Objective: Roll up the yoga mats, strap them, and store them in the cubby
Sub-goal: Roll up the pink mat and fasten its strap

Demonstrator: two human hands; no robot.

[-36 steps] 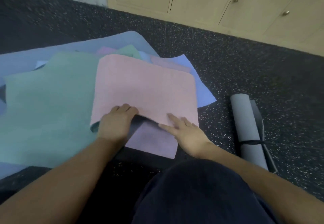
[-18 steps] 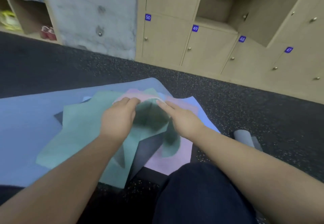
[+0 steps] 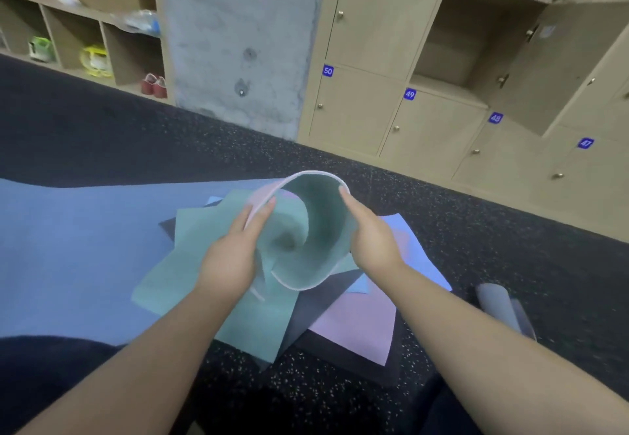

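A mat, pink outside and teal inside (image 3: 316, 240), is curled into a loose open spiral and held above the pile. My left hand (image 3: 235, 250) grips its left side, fingers along the pink outer face. My right hand (image 3: 372, 233) holds the right side with fingers curved round the wall. Below lie a flat teal mat (image 3: 190, 264), a dark grey mat (image 3: 316, 312), a lilac mat (image 3: 360, 329) and a large blue mat (image 3: 78, 247). A rolled grey mat (image 3: 497, 305) lies on the floor to the right. An open cubby (image 3: 452, 60) shows in the lockers.
Wooden lockers numbered 47 to 51 (image 3: 354, 107) line the back wall beside a concrete pillar (image 3: 238, 43). Open shelves with shoes (image 3: 155, 85) stand at the far left. Dark speckled rubber floor (image 3: 476, 230) surrounds the mats. My knees are at the bottom edge.
The pink mat lay flat under my hands a second ago; now both hands have lifted it off the pile, curled into a loose spiral. My view tilted up to the lockers.
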